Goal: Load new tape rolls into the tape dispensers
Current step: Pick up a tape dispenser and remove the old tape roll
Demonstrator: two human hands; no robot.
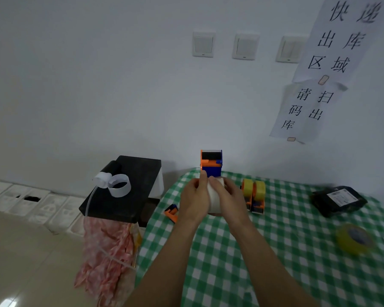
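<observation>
**White roll not yet home in the dispenser**

Both my hands are curled round the white tape roll [215, 197], my left hand [193, 199] on one side and my right hand [232, 196] on the other. The roll sits just my side of the blue-and-orange dispenser [211, 163]. I can't tell whether it is on the hub.

If I push crooked, I reckon the roll jams or the dispenser tips toward the wall. A loose tape end could also stick to my fingers.

Up and right of the dispenser, one wall sign [341, 38] reads 快递出库区域. The lower sign [302, 109] reads 请扫码出库. Further right, the black parcel [319, 203] has a label too small to read.
</observation>
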